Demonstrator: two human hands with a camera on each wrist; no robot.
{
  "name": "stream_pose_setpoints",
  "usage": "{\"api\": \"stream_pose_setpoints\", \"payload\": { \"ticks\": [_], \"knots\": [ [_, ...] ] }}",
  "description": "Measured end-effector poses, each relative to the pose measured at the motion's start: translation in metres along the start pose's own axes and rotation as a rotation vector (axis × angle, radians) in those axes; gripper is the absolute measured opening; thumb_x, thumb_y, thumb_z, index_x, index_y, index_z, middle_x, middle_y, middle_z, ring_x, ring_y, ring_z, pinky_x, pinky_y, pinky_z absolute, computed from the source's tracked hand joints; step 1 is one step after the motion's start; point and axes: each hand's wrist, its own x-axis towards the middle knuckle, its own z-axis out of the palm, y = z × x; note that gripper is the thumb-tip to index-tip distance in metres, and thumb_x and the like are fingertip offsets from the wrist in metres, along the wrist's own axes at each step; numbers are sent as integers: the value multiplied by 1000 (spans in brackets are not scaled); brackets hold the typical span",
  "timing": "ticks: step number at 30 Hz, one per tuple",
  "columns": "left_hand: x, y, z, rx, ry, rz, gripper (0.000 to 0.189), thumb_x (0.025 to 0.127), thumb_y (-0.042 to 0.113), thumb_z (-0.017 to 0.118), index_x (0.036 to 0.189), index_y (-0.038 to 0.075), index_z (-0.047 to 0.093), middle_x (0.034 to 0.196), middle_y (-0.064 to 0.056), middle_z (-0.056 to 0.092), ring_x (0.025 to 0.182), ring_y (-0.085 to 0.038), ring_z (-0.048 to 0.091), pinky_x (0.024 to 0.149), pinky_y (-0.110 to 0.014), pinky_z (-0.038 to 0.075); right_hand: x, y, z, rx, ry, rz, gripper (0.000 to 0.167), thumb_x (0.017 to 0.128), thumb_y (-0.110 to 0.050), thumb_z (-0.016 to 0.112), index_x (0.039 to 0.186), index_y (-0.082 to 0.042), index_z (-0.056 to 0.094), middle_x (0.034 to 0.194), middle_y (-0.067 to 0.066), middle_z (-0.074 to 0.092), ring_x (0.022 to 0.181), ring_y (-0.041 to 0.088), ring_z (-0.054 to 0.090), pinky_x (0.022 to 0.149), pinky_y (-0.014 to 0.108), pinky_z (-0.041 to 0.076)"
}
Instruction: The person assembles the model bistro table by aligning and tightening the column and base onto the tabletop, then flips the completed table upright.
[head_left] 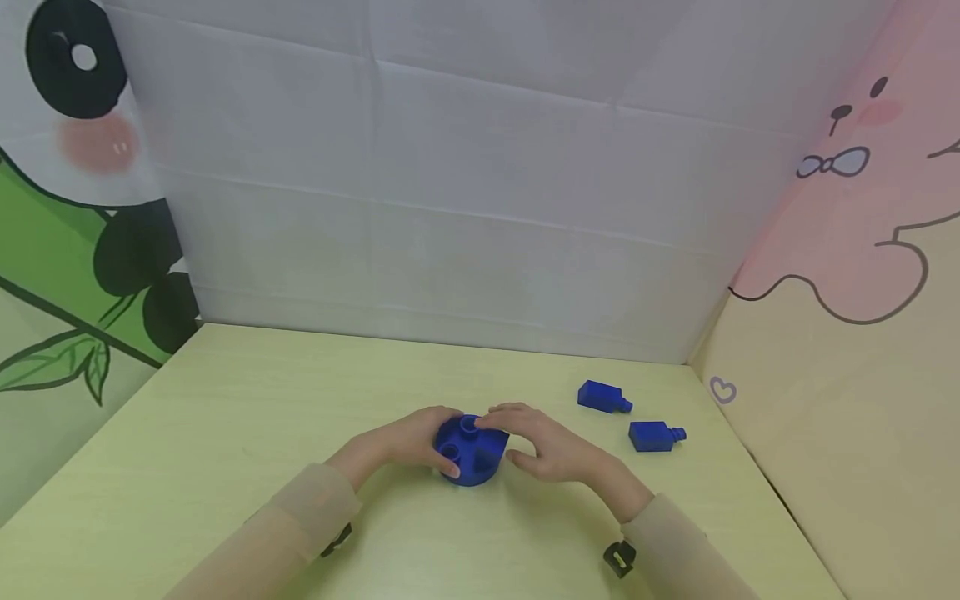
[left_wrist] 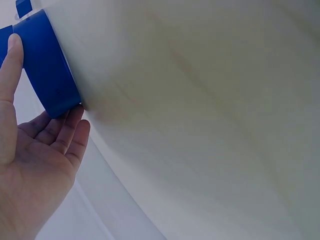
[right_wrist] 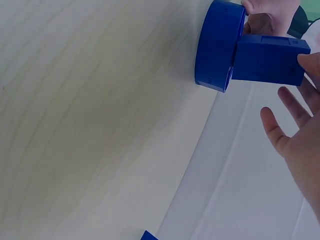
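A round blue base (head_left: 467, 475) with ring-like necks on top sits on the table between both hands. My left hand (head_left: 416, 436) grips its left side, thumb at the near rim and fingers behind; in the left wrist view the thumb lies on the blue wall of the base (left_wrist: 47, 65). A blue rectangular block (right_wrist: 270, 60) stands out of the base in the right wrist view. A fingertip of my right hand (head_left: 551, 442) touches that block's outer end. The right hand's other fingers are extended, and its thumb is apart from the base.
Two blue bottle-shaped pieces, a farther bottle (head_left: 600, 397) and a nearer bottle (head_left: 654, 437), lie on their sides to the right, necks pointing right. A pale wall sheet (head_left: 465, 275) rises behind the table (head_left: 300, 375), with cartoon-printed panels at both sides.
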Motion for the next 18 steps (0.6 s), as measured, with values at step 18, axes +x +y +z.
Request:
{"api": "stream_pose_setpoints", "payload": {
  "ticks": [18],
  "knots": [
    [3, -4, 1, 9, 6, 20, 87, 71, 38, 82, 136, -2, 42, 133, -16, 51, 123, -32, 48, 103, -48, 37, 8, -2, 7, -70, 61, 192, 38, 92, -32, 61, 125, -14, 57, 123, -2, 59, 117, 16, 51, 98, 41, 44]
  ]
}}
